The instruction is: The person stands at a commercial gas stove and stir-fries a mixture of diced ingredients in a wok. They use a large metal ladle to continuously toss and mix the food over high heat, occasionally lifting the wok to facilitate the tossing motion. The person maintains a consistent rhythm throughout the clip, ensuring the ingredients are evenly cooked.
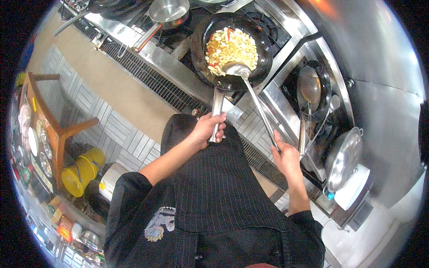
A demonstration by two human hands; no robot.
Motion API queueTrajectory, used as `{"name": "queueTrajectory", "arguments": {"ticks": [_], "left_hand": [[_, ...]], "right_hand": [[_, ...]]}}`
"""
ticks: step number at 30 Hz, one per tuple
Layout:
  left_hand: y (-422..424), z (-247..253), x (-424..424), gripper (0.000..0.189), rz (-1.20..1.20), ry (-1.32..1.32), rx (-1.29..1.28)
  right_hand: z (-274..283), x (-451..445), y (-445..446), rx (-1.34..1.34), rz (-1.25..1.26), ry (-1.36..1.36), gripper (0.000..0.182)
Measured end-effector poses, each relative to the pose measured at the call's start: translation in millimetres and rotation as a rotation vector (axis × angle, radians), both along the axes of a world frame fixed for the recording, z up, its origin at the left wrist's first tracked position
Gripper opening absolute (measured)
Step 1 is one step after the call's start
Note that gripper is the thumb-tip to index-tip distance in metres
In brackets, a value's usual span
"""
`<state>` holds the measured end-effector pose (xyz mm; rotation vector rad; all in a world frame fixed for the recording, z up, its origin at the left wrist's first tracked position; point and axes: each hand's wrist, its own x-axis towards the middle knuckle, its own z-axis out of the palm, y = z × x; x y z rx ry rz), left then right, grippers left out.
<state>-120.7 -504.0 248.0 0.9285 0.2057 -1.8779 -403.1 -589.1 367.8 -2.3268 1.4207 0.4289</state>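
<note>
My left hand (209, 130) is wrapped around the metal handle (218, 102) of a dark wok (201, 63) on the stove. Pale chopped pieces, perhaps garlic, with bits of red chilli lie in the wok as a loose heap of food (233, 47). In my right hand (286, 155) is the long handle of a steel wok ladle (256, 93). The ladle's head (238, 69) rests at the near edge of the food, inside the wok, and hides a little of it.
A steel saucepan (169, 13) stands left of the wok. To the right, another dark wok (313, 70) holds a strainer and a ladle. A large metal lid or pan (345, 164) leans near the wall. Yellow buckets (82, 172) sit by a wooden table (62, 144) at left.
</note>
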Motion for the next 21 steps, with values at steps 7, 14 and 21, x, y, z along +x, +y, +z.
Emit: {"name": "queueTrajectory", "arguments": {"ticks": [7, 14, 21], "left_hand": [[-1, -5, -1, 0.024, 0.006, 0.000, -0.009], [-1, -3, -2, 0.025, 0.026, 0.008, -0.003], [0, -3, -2, 0.028, 0.036, 0.008, 0.003]], "right_hand": [[-44, 26, -33, -0.062, -0.004, -0.035, 0.058], [-65, 29, -67, -0.174, 0.048, -0.098, 0.055], [-64, 32, -86, -0.159, 0.019, -0.115, 0.054]]}}
